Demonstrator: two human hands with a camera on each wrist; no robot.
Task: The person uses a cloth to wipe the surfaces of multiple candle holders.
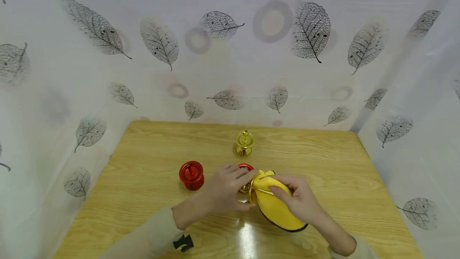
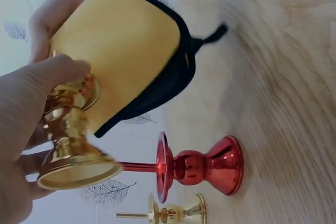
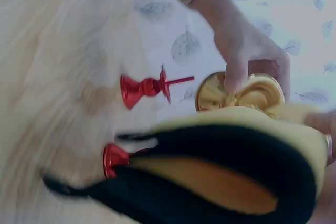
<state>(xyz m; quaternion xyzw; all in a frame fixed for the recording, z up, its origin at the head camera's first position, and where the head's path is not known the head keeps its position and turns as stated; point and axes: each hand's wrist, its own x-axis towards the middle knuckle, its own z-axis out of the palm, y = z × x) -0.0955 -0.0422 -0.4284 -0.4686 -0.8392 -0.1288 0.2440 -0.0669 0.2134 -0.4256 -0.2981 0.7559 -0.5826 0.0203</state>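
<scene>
My left hand grips a gold candlestick by its upper part, thumb on one side, its round base showing in the left wrist view. Against that candlestick my right hand holds a yellow cloth with black edging. The cloth is folded over, and dark loops hang from its edge in the right wrist view. It covers part of the candlestick's top. Just behind the hands stands a red candlestick, partly hidden by the left hand in the head view.
Another red candlestick stands upright left of the hands. A second gold candlestick stands farther back on the wooden table. Leaf-printed white sheeting rises behind and beside the table.
</scene>
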